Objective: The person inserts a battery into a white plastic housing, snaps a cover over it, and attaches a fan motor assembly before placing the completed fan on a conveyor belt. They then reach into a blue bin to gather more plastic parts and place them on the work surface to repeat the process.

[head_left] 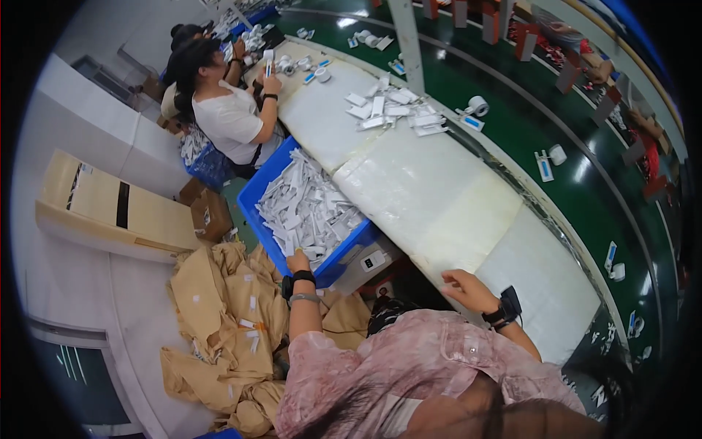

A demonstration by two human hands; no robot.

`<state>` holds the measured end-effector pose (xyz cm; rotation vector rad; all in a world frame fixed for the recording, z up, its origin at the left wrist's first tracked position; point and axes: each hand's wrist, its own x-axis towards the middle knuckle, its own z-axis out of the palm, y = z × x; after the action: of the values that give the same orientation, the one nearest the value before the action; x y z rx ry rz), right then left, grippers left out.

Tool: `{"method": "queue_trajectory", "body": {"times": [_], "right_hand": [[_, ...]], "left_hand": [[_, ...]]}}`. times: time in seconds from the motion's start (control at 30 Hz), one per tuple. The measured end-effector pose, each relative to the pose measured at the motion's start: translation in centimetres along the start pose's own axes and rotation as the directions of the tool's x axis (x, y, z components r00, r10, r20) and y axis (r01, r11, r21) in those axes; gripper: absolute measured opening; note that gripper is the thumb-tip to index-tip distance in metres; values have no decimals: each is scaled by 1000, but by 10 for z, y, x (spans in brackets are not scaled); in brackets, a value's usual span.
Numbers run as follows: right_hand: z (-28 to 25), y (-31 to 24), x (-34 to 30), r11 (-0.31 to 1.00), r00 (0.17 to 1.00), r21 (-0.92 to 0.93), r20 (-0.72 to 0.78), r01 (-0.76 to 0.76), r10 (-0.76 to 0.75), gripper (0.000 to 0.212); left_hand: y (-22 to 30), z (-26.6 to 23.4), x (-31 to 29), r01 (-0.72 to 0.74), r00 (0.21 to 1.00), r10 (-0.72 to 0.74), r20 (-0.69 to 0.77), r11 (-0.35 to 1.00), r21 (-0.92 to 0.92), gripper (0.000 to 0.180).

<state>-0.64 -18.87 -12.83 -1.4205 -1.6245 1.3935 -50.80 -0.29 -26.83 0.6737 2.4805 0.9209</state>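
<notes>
From up here I cannot see much of my left hand [297,261]: it reaches over the near rim of the blue bin [257,196] and its fingers are lost among the white packets [307,208], so I cannot tell whether it is open or gripping one. My right hand [463,287] is clearer; it rests at the near edge of the white table [439,197], fingers loosely curled and holding nothing that I can make out. My own pink patterned shirt [409,373] fills the lower middle and blocks whatever lies under the table edge, where only a dark gap and a small grey box [373,260] show. The bin sits just left of the table, between me and a seated person in a white shirt [227,117], and it is heaped with flat white packets lying every which way, some with darker printed faces too small to read. More such packets [391,110] lie scattered farther along the table. Crumpled brown paper bags [227,322] pile on the floor beside my left arm, and a green conveyor belt [585,183] curves along the right, carrying small white rolls and cards that blur toward the rim.
</notes>
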Motion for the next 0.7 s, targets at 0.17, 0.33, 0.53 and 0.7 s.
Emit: {"method": "queue_trajectory", "body": {"times": [0.17, 0.33, 0.53, 0.7], "right_hand": [[68, -34, 136, 968, 990, 250, 143, -27, -10, 51], [139, -21, 279, 996, 994, -71, 90, -58, 64, 64], [186, 28, 380, 887, 977, -436, -201, -153, 69, 71], [215, 20, 414, 851, 944, -461, -311, -251, 110, 78]], "left_hand": [[-4, 26, 56, 30, 998, -43, 45, 966, 258, 56], [-65, 62, 115, 218, 973, -196, 123, 955, -200, 60], [-70, 113, 120, 557, 830, -409, 379, 647, -521, 56], [-82, 93, 151, 392, 888, -193, 418, 794, -465, 32]]}}
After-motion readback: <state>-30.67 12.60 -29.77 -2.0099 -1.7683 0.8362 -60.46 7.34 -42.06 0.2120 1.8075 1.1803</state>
